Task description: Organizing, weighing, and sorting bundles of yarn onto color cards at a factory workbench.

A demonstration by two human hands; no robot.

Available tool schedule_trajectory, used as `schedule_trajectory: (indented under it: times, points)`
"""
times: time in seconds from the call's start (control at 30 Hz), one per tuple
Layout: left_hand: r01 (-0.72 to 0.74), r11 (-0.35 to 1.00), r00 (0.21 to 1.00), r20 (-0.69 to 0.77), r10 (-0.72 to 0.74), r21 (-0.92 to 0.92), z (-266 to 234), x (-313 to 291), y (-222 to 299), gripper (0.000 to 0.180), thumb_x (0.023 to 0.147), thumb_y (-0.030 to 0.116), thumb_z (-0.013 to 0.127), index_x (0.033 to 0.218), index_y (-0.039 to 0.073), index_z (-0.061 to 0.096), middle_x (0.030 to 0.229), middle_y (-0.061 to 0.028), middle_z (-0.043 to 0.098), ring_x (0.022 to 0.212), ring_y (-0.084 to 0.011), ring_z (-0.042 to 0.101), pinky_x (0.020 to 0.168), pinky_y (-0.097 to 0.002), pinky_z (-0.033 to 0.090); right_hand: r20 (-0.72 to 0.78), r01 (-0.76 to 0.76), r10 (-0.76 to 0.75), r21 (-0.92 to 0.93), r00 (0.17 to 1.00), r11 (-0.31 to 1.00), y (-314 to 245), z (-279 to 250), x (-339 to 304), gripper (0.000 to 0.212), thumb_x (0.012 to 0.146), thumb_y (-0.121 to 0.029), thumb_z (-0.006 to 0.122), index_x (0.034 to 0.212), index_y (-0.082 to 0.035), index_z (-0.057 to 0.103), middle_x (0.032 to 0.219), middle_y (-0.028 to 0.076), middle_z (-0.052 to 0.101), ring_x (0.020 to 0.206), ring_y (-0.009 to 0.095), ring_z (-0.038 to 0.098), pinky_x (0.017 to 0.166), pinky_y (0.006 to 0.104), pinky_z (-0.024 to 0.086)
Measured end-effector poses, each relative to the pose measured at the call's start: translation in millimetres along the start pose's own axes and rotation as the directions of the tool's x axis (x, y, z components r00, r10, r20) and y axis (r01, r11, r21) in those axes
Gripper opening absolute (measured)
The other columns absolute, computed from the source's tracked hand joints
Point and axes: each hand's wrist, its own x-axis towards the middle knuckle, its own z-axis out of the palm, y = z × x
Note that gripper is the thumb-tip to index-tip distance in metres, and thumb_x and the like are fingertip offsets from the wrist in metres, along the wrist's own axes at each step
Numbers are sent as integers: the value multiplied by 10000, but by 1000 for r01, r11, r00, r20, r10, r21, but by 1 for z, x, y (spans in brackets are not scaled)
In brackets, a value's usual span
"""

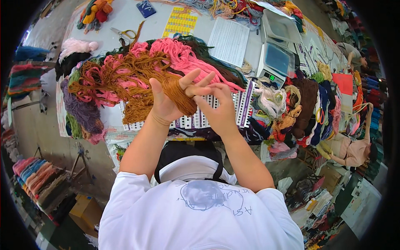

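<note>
Golden-brown yarn (180, 95) is wound in a thick band round the fingers of my left hand (163, 100). Its thumb points up and its fingertips stick out past the band. My right hand (220, 109) meets those fingertips with thumb and fingers pinched, touching the band's right edge; any strand in the pinch is too fine to see. Just beyond, a loose heap of brown yarn (121, 77) lies over pink yarn (177, 52). White cards with rows of holes (243, 104) are partly hidden under the yarn and my hands.
Scissors (125, 32), a yellow sheet (180, 21) and a printed white sheet (228, 41) lie farther back. A digital scale (276, 62) stands right of them. Mixed yarn bundles (271, 98) crowd the table's right side. Another person (352, 150) is at far right. Yarn racks (41, 179) stand at left.
</note>
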Motion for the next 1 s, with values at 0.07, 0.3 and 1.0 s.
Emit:
schedule_trajectory:
  times: [0.07,0.3,1.0]
  points:
    - [-21,999,998,59,19,31,1,3,1,922,746,808,253,1400,162,324,1217,-128,564,1385,-286,97,1110,-436,124,43,-36,34,33,999,999,-4,6,1,182,706,-129,709,836,-29,630,939,89,548,973,253,506,858,366,391]
    - [-12,1000,1000,-9,12,14,-12,-3,8,916,750,803,255,1392,154,340,1234,-123,551,1393,-284,45,1094,-440,165,244,-366,289,390,926,845,6,1,9,109,785,-84,661,847,2,638,908,59,595,880,152,558,787,288,435]
    - [130,985,991,48,-125,-109,-16,1,12,899,733,786,378,1423,221,269,1482,-143,180,1316,-444,230,1003,-556,308,732,-790,300,550,612,269,14,-65,38,346,938,-286,468,1025,19,605,514,-98,312,410,8,264,368,170,211]
